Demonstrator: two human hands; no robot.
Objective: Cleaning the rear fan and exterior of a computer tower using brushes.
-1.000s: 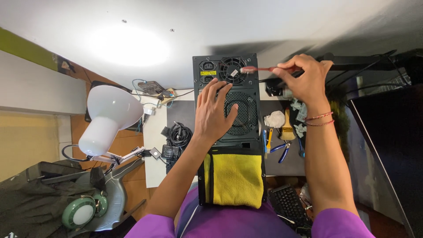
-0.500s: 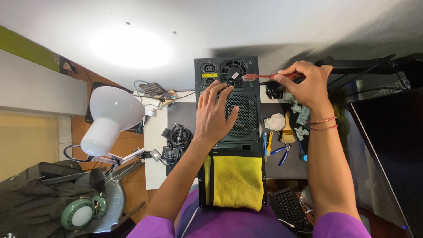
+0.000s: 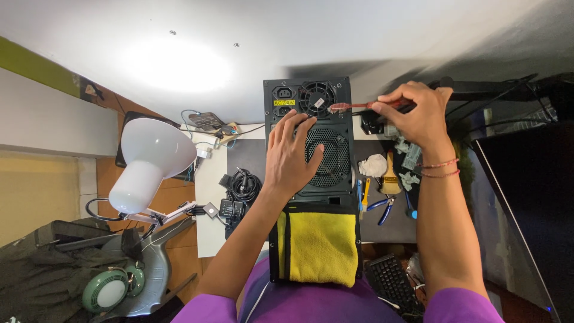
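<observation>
Since the earlier frame, barely shifted: brush tip drawn a touch nearer the small fan, left palm unmoved on the case. At far left of the frame, a white desk lamp (image 3: 152, 161) over a green round fan (image 3: 110, 291); just right of it, a coil of black cables (image 3: 240, 186) on the counter (image 3: 209, 197). In the centre, a black computer case (image 3: 311, 173) lying on its side, rear panel up, yellow cloth (image 3: 320, 245) draped over its near end. Left hand (image 3: 290, 157) flat on the large vent grille, fingers spread, steadying. Right hand (image 3: 418, 116) at upper right, fingers pinched together on the handle of a red toothbrush (image 3: 353, 106). Long axis of brush horizontal, bristle end pointing left and just touching the case's right edge beside the small fan (image 3: 315, 96); fan lies left of the gripping fingers, right hand clearly nearer. Farther right, paintbrush (image 3: 390, 176), pliers (image 3: 382, 206) and crumpled tissue (image 3: 372, 164) on the mat; black keyboard (image 3: 391, 281) lower right.
</observation>
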